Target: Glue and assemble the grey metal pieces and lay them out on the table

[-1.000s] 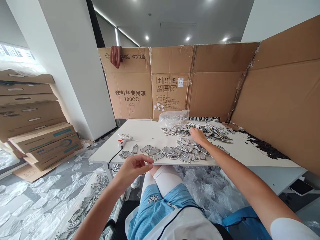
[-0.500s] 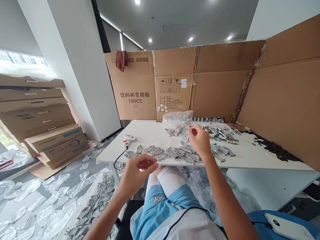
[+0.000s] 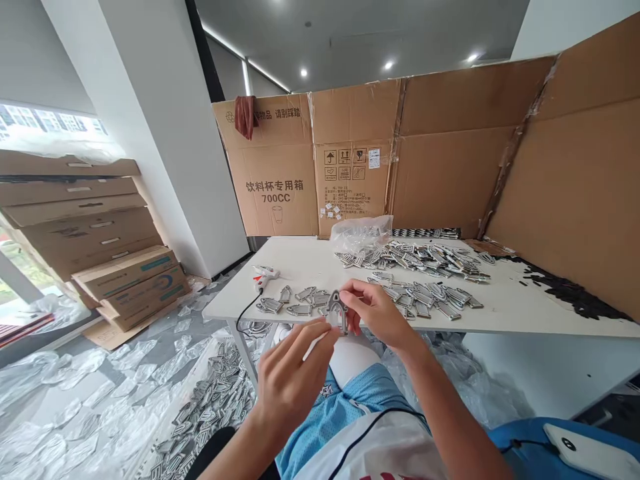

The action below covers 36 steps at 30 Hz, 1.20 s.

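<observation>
My right hand [image 3: 373, 308] is closed on a small silver bottle-shaped metal frame [image 3: 337, 308], held upright just above the front edge of the table. My left hand [image 3: 300, 360] is closed in a pinch, its thumb and fingertips right beside the frame's lower left side. Whatever those fingertips hold is too small to make out. Behind the held frame, several similar metal pieces [image 3: 303, 309] lie loose along the front of the table. A larger pile of them [image 3: 435, 260] spreads farther back, and another group [image 3: 425, 297] lies to the right.
A white glue gun [image 3: 265, 272] with a black cable rests at the table's left. Crumpled clear plastic [image 3: 363, 233] sits at the back, before cardboard walls [image 3: 350, 127]. Black strips [image 3: 575, 293] lie at right. More metal pieces [image 3: 215, 393] fill a floor container beside my legs.
My right hand has come down and left from the pile and now shows a metal frame. My left hand has moved right to meet it. The view has shifted slightly.
</observation>
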Motion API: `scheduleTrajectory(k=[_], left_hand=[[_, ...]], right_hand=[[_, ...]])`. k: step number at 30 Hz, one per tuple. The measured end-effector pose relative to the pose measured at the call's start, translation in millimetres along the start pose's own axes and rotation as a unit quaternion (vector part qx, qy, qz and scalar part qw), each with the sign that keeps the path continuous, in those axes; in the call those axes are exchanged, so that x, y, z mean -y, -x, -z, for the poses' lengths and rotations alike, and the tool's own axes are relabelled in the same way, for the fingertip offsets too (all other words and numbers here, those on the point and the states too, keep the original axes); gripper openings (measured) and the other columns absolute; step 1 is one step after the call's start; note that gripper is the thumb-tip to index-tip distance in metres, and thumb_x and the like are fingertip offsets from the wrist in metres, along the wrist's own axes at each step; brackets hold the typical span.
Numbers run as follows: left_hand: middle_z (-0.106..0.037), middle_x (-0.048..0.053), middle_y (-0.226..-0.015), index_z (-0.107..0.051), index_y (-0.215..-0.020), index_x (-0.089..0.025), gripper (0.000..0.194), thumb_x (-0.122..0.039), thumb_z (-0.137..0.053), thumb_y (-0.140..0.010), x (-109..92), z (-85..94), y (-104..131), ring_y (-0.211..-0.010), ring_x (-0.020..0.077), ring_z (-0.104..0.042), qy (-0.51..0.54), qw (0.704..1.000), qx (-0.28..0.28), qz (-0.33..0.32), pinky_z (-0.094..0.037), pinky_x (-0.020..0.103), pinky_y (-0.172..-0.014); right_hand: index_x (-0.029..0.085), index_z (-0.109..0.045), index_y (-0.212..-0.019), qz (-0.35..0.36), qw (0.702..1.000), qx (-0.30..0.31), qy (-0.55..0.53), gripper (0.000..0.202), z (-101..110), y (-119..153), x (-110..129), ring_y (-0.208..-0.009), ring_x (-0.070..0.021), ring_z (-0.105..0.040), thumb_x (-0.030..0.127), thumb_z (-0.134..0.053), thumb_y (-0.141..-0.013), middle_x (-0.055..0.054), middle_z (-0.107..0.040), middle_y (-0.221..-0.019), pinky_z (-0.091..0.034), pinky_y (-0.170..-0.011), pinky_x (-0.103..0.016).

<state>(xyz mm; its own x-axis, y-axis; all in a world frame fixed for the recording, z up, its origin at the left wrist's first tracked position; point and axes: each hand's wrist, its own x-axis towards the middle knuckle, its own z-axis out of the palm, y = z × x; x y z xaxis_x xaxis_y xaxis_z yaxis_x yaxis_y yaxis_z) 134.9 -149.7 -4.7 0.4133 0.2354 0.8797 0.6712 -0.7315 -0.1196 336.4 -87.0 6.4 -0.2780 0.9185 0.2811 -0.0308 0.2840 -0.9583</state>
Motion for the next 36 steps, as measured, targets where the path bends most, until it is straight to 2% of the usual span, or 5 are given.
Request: scheduleTrajectory(k=[5,17,22,29,36], left_hand=[[-0.082,0.003,-0.104,-0.071,-0.116,-0.022,0.032,-0.001,-0.071,-0.092,3,-2.2,-3,-0.100,0.0204,-0.079,-0.002,1.000,-0.014,-0.006,-0.061,0.029,-0.086],[-0.080,0.004,-0.100,-0.071,-0.112,-0.022,0.029,-0.001,-0.058,-0.098,1,-5.7,-8,-0.080,0.0181,-0.072,0.017,0.997,0.069,-0.001,-0.056,0.030,-0.069],[-0.080,0.005,-0.104,-0.072,-0.113,-0.022,0.030,-0.001,-0.054,-0.099,4,-6.1,-7,-0.082,0.0181,-0.071,0.001,0.997,0.082,0.014,-0.057,0.030,-0.070],[-0.080,0.005,-0.105,-0.071,-0.114,-0.021,0.028,-0.003,-0.054,-0.101,6,-3.5,-8,-0.085,0.0195,-0.071,0.016,0.996,0.082,0.018,-0.057,0.031,-0.070],[-0.080,0.006,-0.106,-0.067,-0.130,-0.023,0.035,-0.007,-0.051,-0.104,8,-1.8,-11,-0.087,0.0205,-0.068,0.052,0.991,0.119,0.028,-0.055,0.033,-0.072]], right_hand=[[0.023,-0.064,-0.088,0.015,0.999,0.034,-0.017,0.030,-6,6,7,-0.048,-0.0142,-0.059,0.050,-0.061,-0.101,0.002,-0.064,-0.059,-0.049,-0.049,-0.027],[0.022,-0.064,-0.089,0.022,0.999,-0.008,0.040,0.031,-6,10,3,-0.051,-0.0148,-0.062,0.051,-0.061,-0.101,0.003,-0.064,-0.062,-0.052,-0.051,-0.027],[0.023,-0.063,-0.089,0.030,0.998,-0.015,0.049,0.030,-7,10,4,-0.052,-0.0150,-0.062,0.050,-0.061,-0.101,0.003,-0.064,-0.062,-0.051,-0.051,-0.027],[0.023,-0.062,-0.090,0.012,1.000,0.000,0.003,0.032,-9,9,0,-0.051,-0.0150,-0.062,0.053,-0.061,-0.100,0.004,-0.063,-0.061,-0.052,-0.050,-0.027],[0.023,-0.062,-0.088,-0.019,0.998,0.013,-0.055,0.037,-7,7,-1,-0.047,-0.0139,-0.058,0.058,-0.067,-0.096,0.004,-0.063,-0.055,-0.048,-0.048,-0.026]])
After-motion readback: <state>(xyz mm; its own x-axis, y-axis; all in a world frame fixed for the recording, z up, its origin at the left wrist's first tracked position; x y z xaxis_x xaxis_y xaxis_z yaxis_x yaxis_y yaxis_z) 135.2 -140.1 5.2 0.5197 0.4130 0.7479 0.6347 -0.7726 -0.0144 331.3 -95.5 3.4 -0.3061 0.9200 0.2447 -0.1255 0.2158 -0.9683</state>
